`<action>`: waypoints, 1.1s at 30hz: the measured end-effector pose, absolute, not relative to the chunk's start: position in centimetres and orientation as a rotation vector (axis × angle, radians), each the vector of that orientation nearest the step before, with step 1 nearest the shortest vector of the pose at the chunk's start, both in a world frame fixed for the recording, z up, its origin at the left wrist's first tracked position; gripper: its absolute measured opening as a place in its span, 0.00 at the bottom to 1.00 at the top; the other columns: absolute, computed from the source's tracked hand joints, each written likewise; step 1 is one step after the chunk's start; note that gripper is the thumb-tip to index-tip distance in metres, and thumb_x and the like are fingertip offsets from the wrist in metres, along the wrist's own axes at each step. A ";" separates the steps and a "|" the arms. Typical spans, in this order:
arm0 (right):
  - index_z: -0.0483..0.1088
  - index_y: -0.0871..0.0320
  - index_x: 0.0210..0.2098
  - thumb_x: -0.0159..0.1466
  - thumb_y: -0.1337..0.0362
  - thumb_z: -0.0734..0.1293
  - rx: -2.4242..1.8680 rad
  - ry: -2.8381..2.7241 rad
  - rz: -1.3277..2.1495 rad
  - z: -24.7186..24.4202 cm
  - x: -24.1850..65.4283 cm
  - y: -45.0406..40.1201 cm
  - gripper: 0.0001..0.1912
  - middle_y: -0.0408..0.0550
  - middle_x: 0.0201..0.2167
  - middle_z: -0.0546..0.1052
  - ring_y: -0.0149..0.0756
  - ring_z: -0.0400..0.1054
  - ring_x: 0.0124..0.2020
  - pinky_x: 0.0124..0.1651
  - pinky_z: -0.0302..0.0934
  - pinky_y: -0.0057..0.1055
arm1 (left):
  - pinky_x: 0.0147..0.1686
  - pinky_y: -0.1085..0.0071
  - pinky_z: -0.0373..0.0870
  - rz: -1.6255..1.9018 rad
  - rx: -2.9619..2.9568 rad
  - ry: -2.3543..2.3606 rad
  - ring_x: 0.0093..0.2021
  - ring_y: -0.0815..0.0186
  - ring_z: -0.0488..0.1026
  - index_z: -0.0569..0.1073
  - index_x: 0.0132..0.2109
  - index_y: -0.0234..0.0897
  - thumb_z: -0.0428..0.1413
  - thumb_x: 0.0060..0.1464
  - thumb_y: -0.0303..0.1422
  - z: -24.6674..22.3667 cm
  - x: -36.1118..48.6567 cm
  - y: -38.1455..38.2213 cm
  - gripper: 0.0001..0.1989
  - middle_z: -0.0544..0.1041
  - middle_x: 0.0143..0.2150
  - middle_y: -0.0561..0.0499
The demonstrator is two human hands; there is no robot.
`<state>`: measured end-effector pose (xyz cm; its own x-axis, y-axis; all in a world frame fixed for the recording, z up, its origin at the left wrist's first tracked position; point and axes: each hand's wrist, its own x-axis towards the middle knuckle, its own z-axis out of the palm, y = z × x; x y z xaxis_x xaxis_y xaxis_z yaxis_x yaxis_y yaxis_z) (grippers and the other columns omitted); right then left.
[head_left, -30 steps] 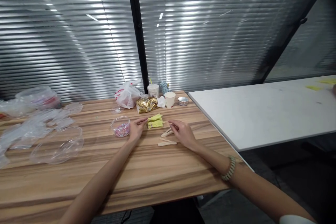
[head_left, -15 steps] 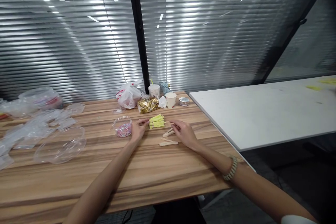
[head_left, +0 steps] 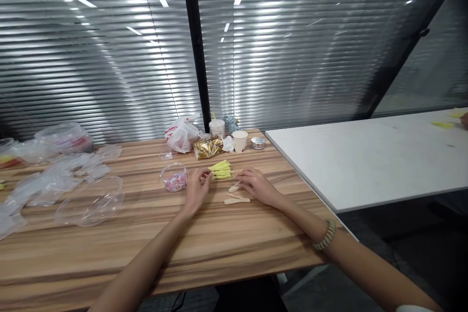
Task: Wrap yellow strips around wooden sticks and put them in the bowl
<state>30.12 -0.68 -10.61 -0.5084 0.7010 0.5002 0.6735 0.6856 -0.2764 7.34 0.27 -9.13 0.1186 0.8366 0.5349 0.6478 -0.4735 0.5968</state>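
Left fingers: the left hand (head_left: 196,189) has just risen onto its fingertips, the fingers (head_left: 203,176) spread apart and gripping nothing, right at the end of the yellow strips.
Right fingers: the right hand (head_left: 258,186) lies low, fingers (head_left: 244,176) loosely together, tips just beside the strips and clamped on nothing.
Just changed: the left hand has lifted off its earlier pinch, and the strips now sit free between both hands.
Yellow strips: a neat stacked bundle (head_left: 221,170) on the worktop (head_left: 146,248).
Close by: two pale sticks (head_left: 237,200) below the right fingers; a clear bowl of pink beads (head_left: 174,179) left of the left hand.
Further out: a gold foil packet (head_left: 208,147), a paper cup (head_left: 240,141), a white plastic bag (head_left: 182,135), a clear plastic lid (head_left: 91,202).
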 end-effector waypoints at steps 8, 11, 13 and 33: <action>0.70 0.54 0.42 0.63 0.62 0.58 -1.128 -2.392 0.109 -10.4 30.3 -1.0 0.12 0.47 0.35 0.70 0.29 0.60 0.40 0.44 0.55 0.27 | 0.42 0.70 0.65 0.865 2.293 0.972 0.40 0.65 0.70 0.74 0.39 0.36 0.57 0.46 0.41 -8.5 9.0 -1.7 0.15 0.75 0.38 0.47; 0.70 0.55 0.42 0.62 0.62 0.59 -1.147 -2.395 0.125 -10.2 30.2 -1.1 0.12 0.48 0.34 0.69 0.29 0.59 0.40 0.43 0.54 0.27 | 0.46 0.69 0.63 0.764 2.292 0.902 0.43 0.63 0.70 0.74 0.42 0.37 0.61 0.41 0.41 -8.3 9.0 -1.9 0.19 0.75 0.41 0.46; 0.71 0.56 0.40 0.62 0.63 0.59 -1.166 -2.390 0.139 -10.3 30.1 -1.1 0.12 0.48 0.34 0.69 0.30 0.59 0.39 0.43 0.54 0.27 | 0.45 0.68 0.64 0.716 2.299 0.880 0.42 0.62 0.70 0.75 0.41 0.38 0.61 0.40 0.40 -8.3 8.9 -1.9 0.19 0.75 0.40 0.46; 0.68 0.63 0.32 0.64 0.65 0.55 -1.208 -2.341 0.172 -10.9 29.8 -0.9 0.12 0.50 0.33 0.68 0.31 0.60 0.38 0.42 0.55 0.27 | 0.35 0.72 0.61 0.700 2.220 1.033 0.33 0.65 0.68 0.73 0.31 0.34 0.53 0.50 0.32 -8.6 9.7 -1.9 0.07 0.75 0.31 0.48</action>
